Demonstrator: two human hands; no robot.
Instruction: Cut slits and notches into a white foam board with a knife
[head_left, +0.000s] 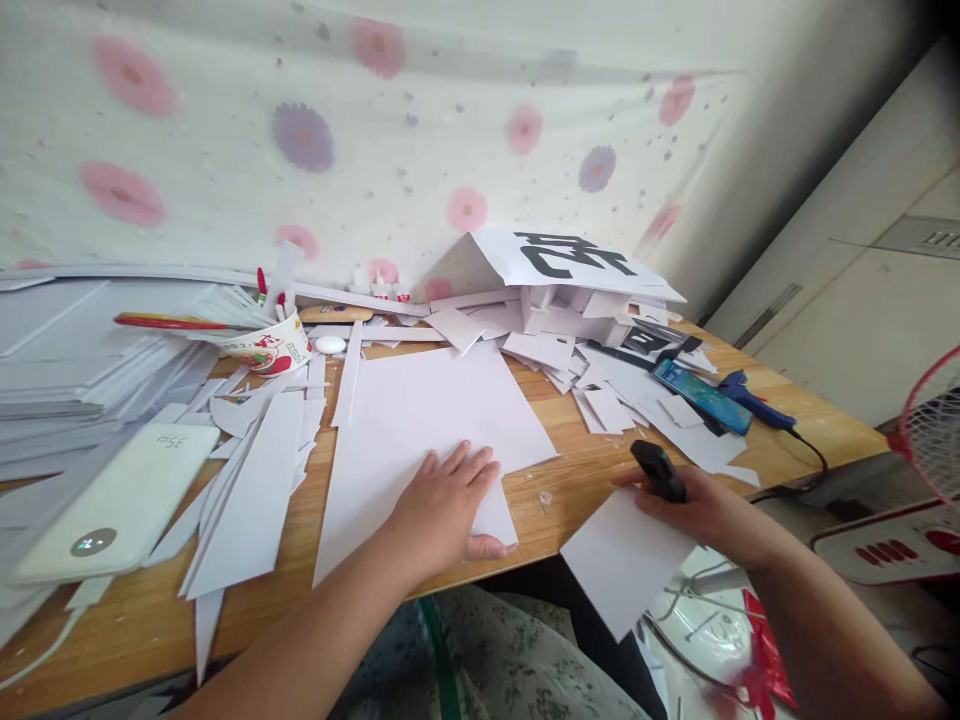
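Note:
My left hand lies flat, fingers spread, on a large white board sheet near the table's front edge. The sheet has a notch in its right side. In my right hand are a black utility knife, its blade not visible, and a squarish white board piece. That piece hangs tilted over the table's front edge, apart from the large sheet.
White offcuts and a power bank lie left, beside stacked sheets. A paper cup of tools stands behind. Right are a board model, a phone and a blue glue gun with a cable.

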